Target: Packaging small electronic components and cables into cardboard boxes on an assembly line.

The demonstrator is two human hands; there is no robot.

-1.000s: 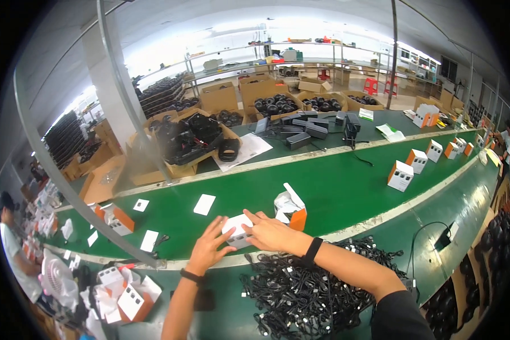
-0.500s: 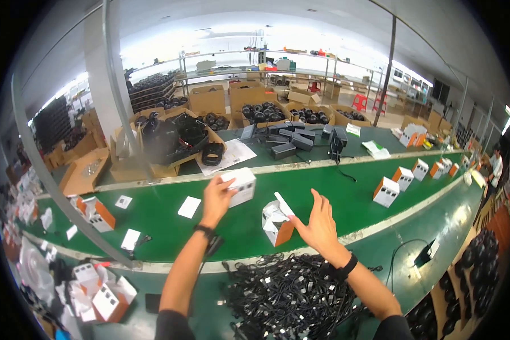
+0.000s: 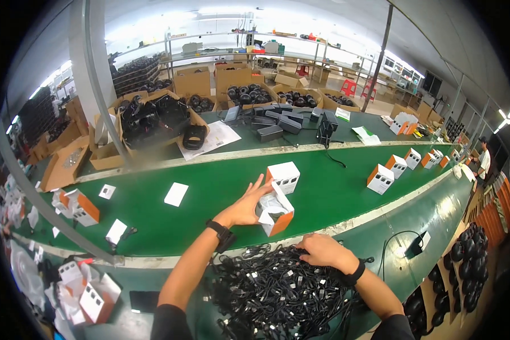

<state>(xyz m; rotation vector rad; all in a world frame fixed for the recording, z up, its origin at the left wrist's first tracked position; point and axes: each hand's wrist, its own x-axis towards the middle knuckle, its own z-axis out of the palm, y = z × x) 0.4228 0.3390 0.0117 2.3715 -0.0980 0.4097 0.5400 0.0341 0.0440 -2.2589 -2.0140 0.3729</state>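
My left hand [image 3: 247,206] grips the left side of an open white and orange box [image 3: 279,222], fingers over its rim. Crumpled whitish wrapping and something dark show inside. Right behind stands a closed box of the same kind [image 3: 284,176], upright on the green belt [image 3: 221,175]. At the far edge of a heap of black cables [image 3: 277,289] my right hand [image 3: 324,250] reaches in with bent fingers, pinching at a cable. Its fingertips are partly hidden among the cables.
Closed boxes [image 3: 381,179] stand in a row along the belt to the right. White cards [image 3: 176,194] lie at its left. Black adapters [image 3: 270,133] and cartons [image 3: 195,82] are beyond the belt. A metal post [image 3: 99,90] rises at left. Another person [image 3: 484,158] is far right.
The closed box has left my left hand and stands on the belt. That hand has moved right onto the open box. My right hand has dropped from the open box to the cables.
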